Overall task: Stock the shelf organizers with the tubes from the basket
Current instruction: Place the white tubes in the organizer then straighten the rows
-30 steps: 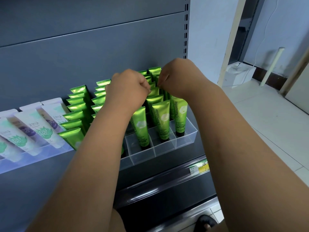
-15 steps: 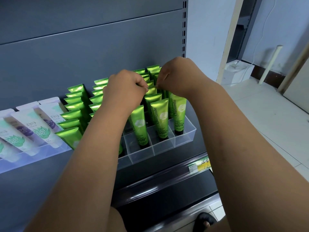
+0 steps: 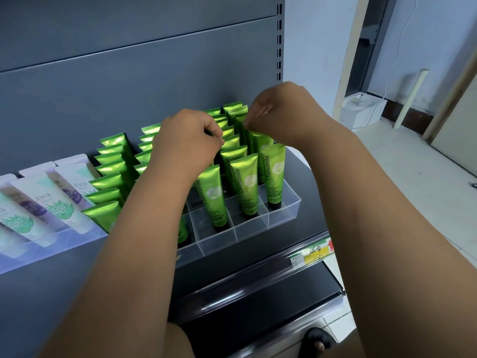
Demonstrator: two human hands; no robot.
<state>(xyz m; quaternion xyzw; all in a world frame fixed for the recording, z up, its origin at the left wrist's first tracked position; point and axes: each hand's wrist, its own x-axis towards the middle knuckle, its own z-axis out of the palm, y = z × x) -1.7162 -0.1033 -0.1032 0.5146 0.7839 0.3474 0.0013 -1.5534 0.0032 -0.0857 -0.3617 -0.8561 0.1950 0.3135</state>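
Note:
Several shiny green Chamomile tubes [image 3: 249, 188] stand cap-down in rows inside a clear plastic shelf organizer [image 3: 282, 217] on the dark shelf. My left hand [image 3: 184, 140] is curled over the middle rows, its fingertips pinching the crimped top of a green tube. My right hand [image 3: 280, 111] is curled over the right-hand rows and pinches the top edge of another green tube [image 3: 271, 166]. The front cells of the organizer hold no tubes. The basket is out of sight.
A second clear organizer [image 3: 51, 244] at the left holds white tubes with green and purple prints. The grey shelf back panel [image 3: 129, 73] rises behind. A yellow price label [image 3: 313, 254] sits on the shelf's front rail. Tiled floor and a doorway lie to the right.
Both hands stay over the green rows with only slight shifts. The left hand has edged a little to the right, towards the right hand.

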